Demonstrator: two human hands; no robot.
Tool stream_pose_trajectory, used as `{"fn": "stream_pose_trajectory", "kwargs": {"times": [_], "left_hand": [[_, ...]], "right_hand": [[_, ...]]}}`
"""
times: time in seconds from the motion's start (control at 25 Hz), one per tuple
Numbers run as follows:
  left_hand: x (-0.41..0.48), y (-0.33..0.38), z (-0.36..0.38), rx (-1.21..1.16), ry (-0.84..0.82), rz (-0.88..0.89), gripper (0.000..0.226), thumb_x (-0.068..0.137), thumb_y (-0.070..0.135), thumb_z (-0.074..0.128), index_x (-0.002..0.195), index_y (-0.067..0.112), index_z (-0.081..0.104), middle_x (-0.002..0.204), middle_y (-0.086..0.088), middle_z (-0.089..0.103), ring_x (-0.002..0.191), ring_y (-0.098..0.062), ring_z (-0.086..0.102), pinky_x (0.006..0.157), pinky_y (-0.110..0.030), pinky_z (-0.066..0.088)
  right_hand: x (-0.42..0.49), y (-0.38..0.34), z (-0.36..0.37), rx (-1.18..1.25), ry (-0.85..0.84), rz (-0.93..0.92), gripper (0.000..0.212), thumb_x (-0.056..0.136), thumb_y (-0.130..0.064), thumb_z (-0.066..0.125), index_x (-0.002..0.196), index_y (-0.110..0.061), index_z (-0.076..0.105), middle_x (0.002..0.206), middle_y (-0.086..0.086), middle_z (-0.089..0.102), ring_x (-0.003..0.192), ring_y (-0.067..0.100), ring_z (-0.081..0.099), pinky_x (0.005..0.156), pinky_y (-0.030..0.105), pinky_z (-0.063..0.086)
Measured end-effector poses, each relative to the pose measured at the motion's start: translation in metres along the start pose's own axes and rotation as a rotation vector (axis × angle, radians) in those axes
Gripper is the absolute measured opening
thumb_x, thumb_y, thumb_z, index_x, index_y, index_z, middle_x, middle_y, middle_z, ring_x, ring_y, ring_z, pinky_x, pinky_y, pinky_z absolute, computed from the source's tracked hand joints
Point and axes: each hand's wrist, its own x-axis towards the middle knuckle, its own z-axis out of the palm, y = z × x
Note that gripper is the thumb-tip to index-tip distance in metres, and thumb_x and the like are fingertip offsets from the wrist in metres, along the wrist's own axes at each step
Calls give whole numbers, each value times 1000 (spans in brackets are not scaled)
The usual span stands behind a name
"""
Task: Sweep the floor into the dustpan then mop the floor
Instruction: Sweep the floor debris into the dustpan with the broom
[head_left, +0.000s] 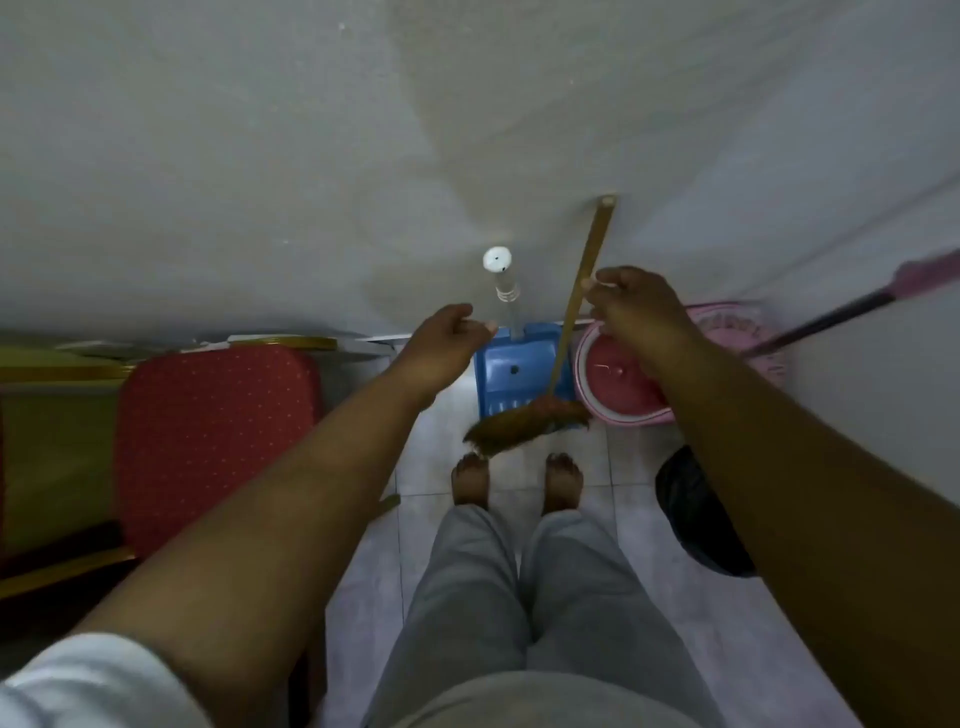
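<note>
A red padded chair (213, 436) stood at the left, against the wall. Just right of it the left hand (447, 338) reached forward with its fingers loosely curled and holding nothing. Its fingertips were just beside the upright handle of the blue dustpan (511, 374). That dustpan stood on the tiled floor (415, 467) at the foot of the wall, its long handle rising nearly vertical to a white cap. It looked like light, stiff plastic, best taken on the handle below the cap.

Next came the broom (574, 312). Its long axis ran from the handle tip, which touched the wall high up, down and leftward to the brown bristle head in front of the dustpan's lip, just ahead of the bare feet. The thin wooden stick should be rigid and light, the bristles soft and springy. The right hand (634, 306) held the stick in its upper half, fingers wrapped round it. That suits steering, though a second grip lower down would give more sweeping force.

Further right sat a pink mop bucket (623, 384), touching the dustpan's side. The dark mop handle (831, 317) slanted up to the right from it. A black bag (691, 514) lay on the floor nearby.
</note>
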Motion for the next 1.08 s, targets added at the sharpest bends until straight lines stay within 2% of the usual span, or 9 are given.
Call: {"fn": "stream_pose_trajectory", "kwargs": {"times": [0.12,0.2,0.36,0.56,0.68,0.76,0.84,0.96,1.08], "left_hand": [[35,13,4,-65,18,30,69,89,36,67,147,14,36,133,-6,55,121,-23,54,107,-42,42],[57,24,8,-97,38,58,64,88,35,69,142,13,42,133,-12,56,120,-26,55,105,-42,44],[88,32,21,-72,59,138,35,85,38,70,111,16,61,95,-1,61,88,-15,57,82,-30,47],[83,20,34,71,171,186,44,87,40,67,121,15,54,104,2,59,93,-15,55,81,-24,43],[67,8,34,146,192,247,40,89,37,65,120,14,53,102,3,59,91,-14,55,76,-19,38],[54,5,34,142,208,281,37,89,34,66,117,14,54,101,3,60,91,-14,58,73,-18,39],[39,7,32,120,234,312,35,89,33,67,116,14,54,101,4,61,91,-15,59,76,-19,42],[15,15,26,131,252,352,34,88,33,67,116,16,56,101,5,62,91,-15,59,78,-20,43],[-12,23,21,155,237,373,33,88,32,68,117,17,59,102,6,61,94,-13,58,77,-17,40]], "right_hand": [[23,-10,4,-75,41,-19,54,89,-43,63,132,-12,56,124,9,64,105,24,64,95,40,51],[35,-16,6,-122,38,-36,51,89,-42,62,130,-11,58,120,9,65,102,24,65,94,39,51],[51,-15,10,-189,22,-65,39,94,-36,56,120,-7,61,113,12,67,100,27,64,93,41,51],[41,1,21,-285,31,-94,31,99,-33,47,114,-10,60,108,9,67,96,25,64,85,35,51],[25,12,26,-295,38,-90,23,98,-30,49,110,-15,62,103,3,66,91,20,61,73,26,46],[12,17,27,-291,62,-120,18,98,-29,49,106,-20,62,95,-5,63,84,14,58,58,15,37],[-6,17,24,-277,95,-156,17,98,-30,49,105,-23,63,89,-11,58,77,8,53,52,5,27],[-37,18,15,-261,88,-199,19,98,-35,47,105,-26,62,86,-12,58,71,3,50,57,11,30],[-68,20,2,-246,53,-229,23,99,-36,46,106,-22,62,93,-2,66,82,12,59,62,23,36]]}}
